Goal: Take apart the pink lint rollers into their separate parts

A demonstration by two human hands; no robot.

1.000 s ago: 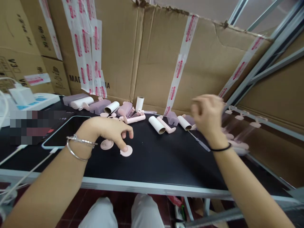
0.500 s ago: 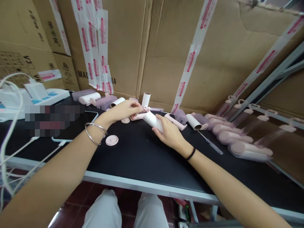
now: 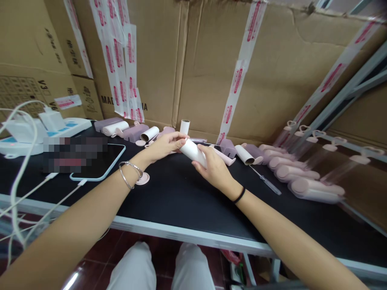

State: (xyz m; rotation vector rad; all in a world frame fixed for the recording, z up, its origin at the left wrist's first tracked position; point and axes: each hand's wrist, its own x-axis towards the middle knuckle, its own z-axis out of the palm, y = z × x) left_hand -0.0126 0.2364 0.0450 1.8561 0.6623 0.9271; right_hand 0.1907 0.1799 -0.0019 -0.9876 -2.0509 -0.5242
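Note:
My right hand [image 3: 213, 165] is wrapped round a white roll [image 3: 193, 153], which is tilted with its upper end toward my left hand. The fingers of my left hand [image 3: 169, 145] are pressed together at that upper end; whatever they pinch is too small and hidden to name. Behind them a second white roll [image 3: 185, 127] stands upright. A pink round disc [image 3: 143, 178] lies on the black table, partly behind my left wrist. Just right of my right hand are a pale pink curved piece [image 3: 225, 156] and a purple piece [image 3: 228, 148].
A clear-handled screwdriver [image 3: 267, 181] lies to the right, beside several wrapped pink rollers [image 3: 316, 187]. At the left are a phone [image 3: 102, 161], cables and a white power strip [image 3: 69, 128]. Cardboard [image 3: 211, 60] walls the back. More rolls and purple pieces line the rear.
My left hand has moved onto the upper end of the held roll, where a small pink part showed before. The view has shifted slightly.

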